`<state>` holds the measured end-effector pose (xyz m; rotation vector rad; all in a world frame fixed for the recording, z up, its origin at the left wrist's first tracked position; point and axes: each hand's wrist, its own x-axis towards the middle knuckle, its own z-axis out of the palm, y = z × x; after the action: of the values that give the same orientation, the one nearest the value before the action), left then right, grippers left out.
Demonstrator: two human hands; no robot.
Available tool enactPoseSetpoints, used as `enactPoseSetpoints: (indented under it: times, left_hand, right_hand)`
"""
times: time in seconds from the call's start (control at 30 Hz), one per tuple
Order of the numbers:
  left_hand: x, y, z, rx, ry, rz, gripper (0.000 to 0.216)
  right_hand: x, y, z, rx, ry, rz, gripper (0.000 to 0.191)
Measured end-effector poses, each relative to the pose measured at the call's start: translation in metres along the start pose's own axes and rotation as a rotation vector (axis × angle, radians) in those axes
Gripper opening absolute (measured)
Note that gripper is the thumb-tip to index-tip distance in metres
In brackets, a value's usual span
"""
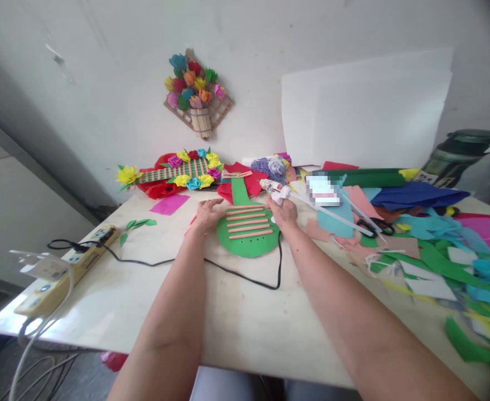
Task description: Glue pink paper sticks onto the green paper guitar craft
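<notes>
A guitar-shaped green paper cutout (248,245) lies flat on the table, with several pink paper sticks (250,228) across its round body and more at the top of its neck. My left hand (209,214) is at the body's left edge, fingers bent and closed on the rim; its fingertips are small and partly blurred. Over the right edge, my right hand (285,214) is wrapped around a white hot glue gun (276,190). The gun's nozzle is hard to make out. From below that hand a black cord (245,275) runs left across the table.
A power strip (81,267) sits at the left. Behind lies a flower-decorated paper guitar (178,172). Green paper leaves (138,224) lie left. On the right are a phone (323,190), scissors (374,227), coloured paper scraps (437,259) and a dark bottle (457,156).
</notes>
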<state>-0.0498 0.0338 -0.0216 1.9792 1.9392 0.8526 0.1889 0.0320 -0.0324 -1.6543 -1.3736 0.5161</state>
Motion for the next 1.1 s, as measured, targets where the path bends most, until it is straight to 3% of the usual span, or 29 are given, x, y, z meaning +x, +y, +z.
enactPoseSetpoints:
  times: [1.1]
  left_hand:
    - [0.003,-0.003,0.003,0.044,0.006,0.043,0.043]
  right_hand:
    - [-0.008,-0.014,-0.008,-0.08,-0.063,-0.009,0.045]
